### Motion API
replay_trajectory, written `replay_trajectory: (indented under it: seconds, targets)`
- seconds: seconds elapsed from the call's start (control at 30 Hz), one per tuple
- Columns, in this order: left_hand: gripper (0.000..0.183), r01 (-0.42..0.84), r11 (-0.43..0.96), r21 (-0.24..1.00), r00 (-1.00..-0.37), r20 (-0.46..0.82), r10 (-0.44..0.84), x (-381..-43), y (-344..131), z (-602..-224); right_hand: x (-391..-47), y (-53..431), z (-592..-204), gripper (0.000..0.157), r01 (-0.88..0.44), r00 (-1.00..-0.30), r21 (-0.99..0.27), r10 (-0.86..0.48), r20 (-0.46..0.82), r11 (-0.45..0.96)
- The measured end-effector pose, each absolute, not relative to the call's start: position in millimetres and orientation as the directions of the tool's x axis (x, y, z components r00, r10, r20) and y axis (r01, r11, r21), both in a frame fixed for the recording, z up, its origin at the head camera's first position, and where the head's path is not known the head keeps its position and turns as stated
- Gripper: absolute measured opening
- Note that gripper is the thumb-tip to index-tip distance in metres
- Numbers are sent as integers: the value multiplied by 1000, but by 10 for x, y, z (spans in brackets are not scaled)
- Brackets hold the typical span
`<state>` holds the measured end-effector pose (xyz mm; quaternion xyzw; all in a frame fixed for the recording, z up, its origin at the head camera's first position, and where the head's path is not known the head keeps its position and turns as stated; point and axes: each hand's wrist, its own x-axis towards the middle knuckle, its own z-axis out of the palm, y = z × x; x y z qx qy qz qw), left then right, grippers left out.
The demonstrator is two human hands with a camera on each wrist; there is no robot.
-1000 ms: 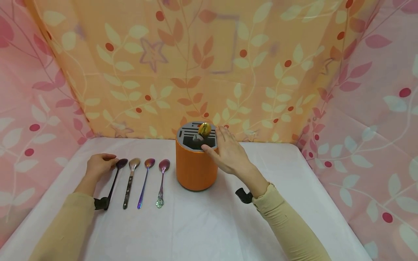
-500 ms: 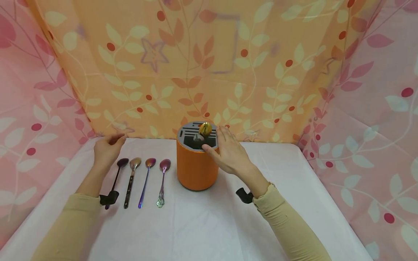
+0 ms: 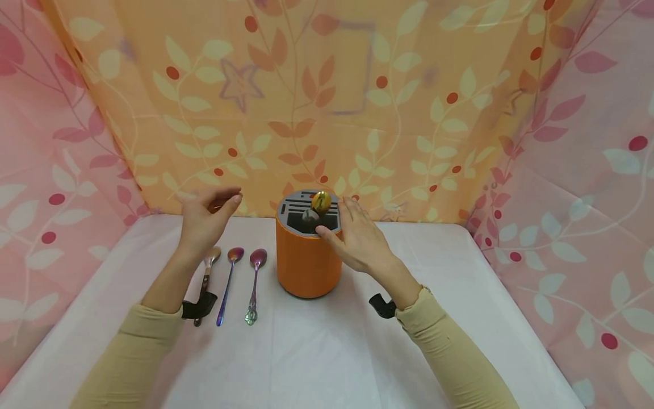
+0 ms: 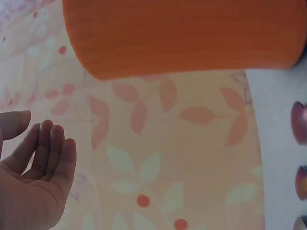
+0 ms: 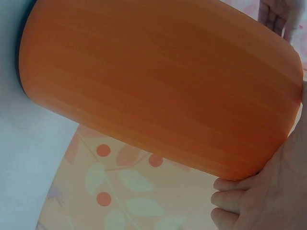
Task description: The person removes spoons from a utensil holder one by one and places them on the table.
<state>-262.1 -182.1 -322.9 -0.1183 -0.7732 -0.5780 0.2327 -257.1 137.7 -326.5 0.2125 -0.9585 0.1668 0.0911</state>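
Observation:
An orange cylindrical utensil holder [image 3: 309, 267] with a grey slotted top stands mid-table. A golden spoon [image 3: 321, 203] and a silvery-grey spoon [image 3: 309, 216] rise from its top. My right hand [image 3: 360, 238] rests against the holder's right upper side, fingers extended and thumb at the near rim. My left hand [image 3: 206, 221] is in the air left of the holder, fingers loosely bent; the left wrist view shows nothing in it. Below lie a brown-handled spoon [image 3: 206, 278], partly covered by my left arm, a rainbow spoon [image 3: 229, 284] and a purple spoon [image 3: 254, 284]. The dark spoon is hidden.
A white cloth covers the table [image 3: 327, 363]. Patterned fabric forms an orange back wall [image 3: 327, 130] and pink walls at both sides, close behind the holder. A black wrist camera [image 3: 199, 307] hangs by my left sleeve, above the spoon handles.
My left hand has left the dark spoon's bowl, rising and moving right toward the holder. Its forearm now hides the dark spoon. My right hand has stayed at the holder.

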Motion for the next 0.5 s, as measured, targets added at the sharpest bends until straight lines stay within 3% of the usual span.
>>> replay_trajectory:
  seconds: [0.3,0.5]
  targets:
    - [30,490,296,820,-865,499,51,-2548,-1473,-3107,-2576,1385,-3263,104,-436,-893,-270,-375,250,859]
    - [26,551,318,772,-831,541,127,-2563,-1292,-3114,-2579,1380,-3272,105,-440,-891,-273,-377,252,856]
